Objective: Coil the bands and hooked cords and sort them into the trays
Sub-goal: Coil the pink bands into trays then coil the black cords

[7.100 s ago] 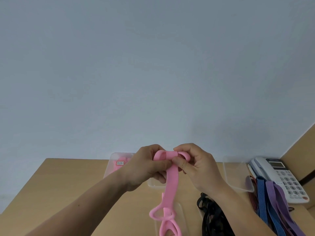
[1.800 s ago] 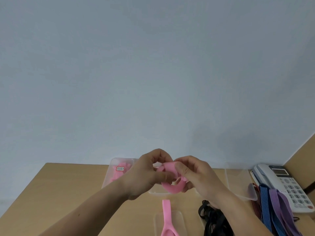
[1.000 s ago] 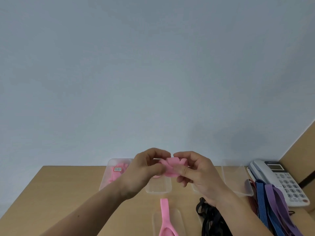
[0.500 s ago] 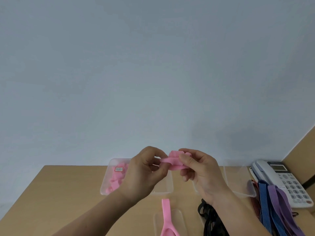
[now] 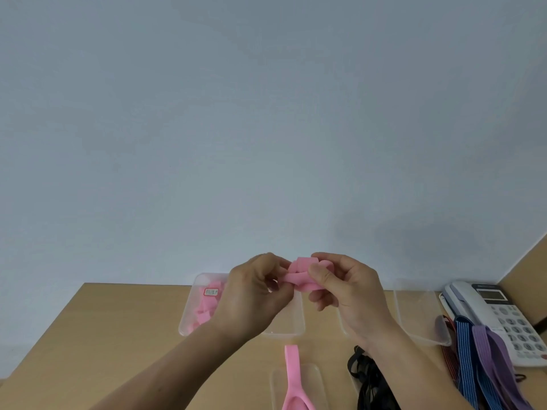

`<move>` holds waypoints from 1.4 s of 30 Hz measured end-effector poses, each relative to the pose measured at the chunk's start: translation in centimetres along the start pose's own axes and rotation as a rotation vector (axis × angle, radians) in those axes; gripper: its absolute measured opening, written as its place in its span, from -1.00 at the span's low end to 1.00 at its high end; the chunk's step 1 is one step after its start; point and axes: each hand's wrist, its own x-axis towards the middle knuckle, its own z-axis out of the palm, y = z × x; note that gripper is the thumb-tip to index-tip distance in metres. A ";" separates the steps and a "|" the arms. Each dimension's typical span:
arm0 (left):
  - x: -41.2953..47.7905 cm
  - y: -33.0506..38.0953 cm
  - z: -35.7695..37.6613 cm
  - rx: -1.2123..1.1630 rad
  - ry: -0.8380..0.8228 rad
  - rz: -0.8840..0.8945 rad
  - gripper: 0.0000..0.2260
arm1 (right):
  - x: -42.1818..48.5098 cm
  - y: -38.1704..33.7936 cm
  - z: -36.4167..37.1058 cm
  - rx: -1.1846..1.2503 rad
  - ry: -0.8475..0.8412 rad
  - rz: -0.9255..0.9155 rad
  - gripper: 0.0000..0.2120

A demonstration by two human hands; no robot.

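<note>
A coiled pink band (image 5: 300, 276) is held in the air above the trays, between both hands. My left hand (image 5: 251, 297) pinches its left end. My right hand (image 5: 346, 291) grips the coil from the right with thumb and fingers. A clear tray (image 5: 189, 318) at the left holds several coiled pink bands. Another pink band (image 5: 293, 377) lies uncoiled on the table, its lower part in a clear tray (image 5: 316, 383) at the bottom edge.
Clear trays stand in a row behind my hands, one in the middle (image 5: 296, 327) and one on the right (image 5: 420, 318). Black cords (image 5: 370, 383) lie near my right forearm. Blue and purple striped cords (image 5: 485, 359) lie beside a white desk phone (image 5: 503, 312) at the right.
The long hanging pink band has been wound into a tight coil between my hands. Over the last second the coil got tighter and my fingers shifted around it.
</note>
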 end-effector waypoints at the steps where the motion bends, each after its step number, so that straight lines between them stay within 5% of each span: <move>1: 0.1 0.1 -0.2 -0.024 -0.041 -0.043 -0.85 | 0.0 -0.1 -0.1 -0.012 -0.006 -0.001 -0.69; 6: 1.1 -0.6 -1.2 -0.244 -0.377 -0.158 -0.47 | -0.2 -0.4 0.0 -0.024 -0.110 0.004 -0.66; 8: 1.2 -0.8 -1.1 -0.322 -0.466 -0.120 -0.49 | -0.1 -0.4 0.2 -0.048 -0.113 -0.010 -0.68; 13: 1.1 -1.3 -0.3 -0.385 -0.287 -0.115 -0.78 | -0.1 -0.1 0.0 -0.038 -0.158 0.008 -0.65; 21: 0.7 -2.1 -0.1 -0.552 -0.142 -0.253 -0.71 | -0.3 1.0 0.1 -0.048 -0.127 -0.046 -0.85; 26: 0.3 -2.7 -0.1 -0.618 -0.198 -0.286 -0.71 | -0.3 1.4 -0.1 -0.122 -0.177 -0.028 -0.82; 30: 0.1 -3.4 -0.1 -0.623 -0.244 -0.295 -0.70 | -0.3 1.8 -0.5 -0.447 -0.198 -0.073 -0.64; 35: 0.3 -4.4 -0.1 -0.714 -0.270 -0.464 -0.73 | -0.2 2.3 -0.5 -0.858 -0.261 -0.441 -0.49; 42: -0.4 -6.4 -0.2 -0.722 -0.399 -0.580 -0.63 | 0.0 4.4 0.6 -1.144 -0.258 -0.521 -0.58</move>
